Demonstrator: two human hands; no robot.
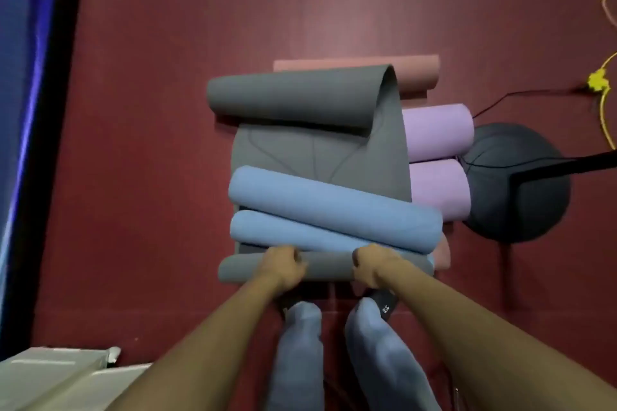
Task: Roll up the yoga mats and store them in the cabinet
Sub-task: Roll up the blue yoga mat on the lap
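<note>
A: Fingers first. Left hand [283, 265]: fingers curled over the near rolled end of the grey mat [320, 150], knuckles up. Right hand [374, 265]: same, wrapped over that roll further along. Both clamped on it.

B: Position of the roll?

A: Lies crosswise on the dark red floor [150, 177], just in front of the person's feet in blue socks [334, 344]. Its left end sticks out past the left hand; the right end runs under the stacked mats.

B: What sits on the grey mat?

A: Two blue rolled mats [334, 210], one against the other, tilted slightly, touching the hands' far side. Beyond them a flat grey stretch, then the mat's far end curled into a loose roll.

B: Edges to the right?

A: Two lilac rolled mats [437, 157] butt against the grey mat's right edge. A pink mat [417, 72] shows behind the far roll. A dark round ball [517, 190] touches the lilac pair; a black cable [521, 95] and yellow cord [601, 83] lie farther right.

B: Free room?

A: Open floor to the left, up to a blue curtain [26, 93]. Pale boxes [56, 377] at bottom left corner.
</note>
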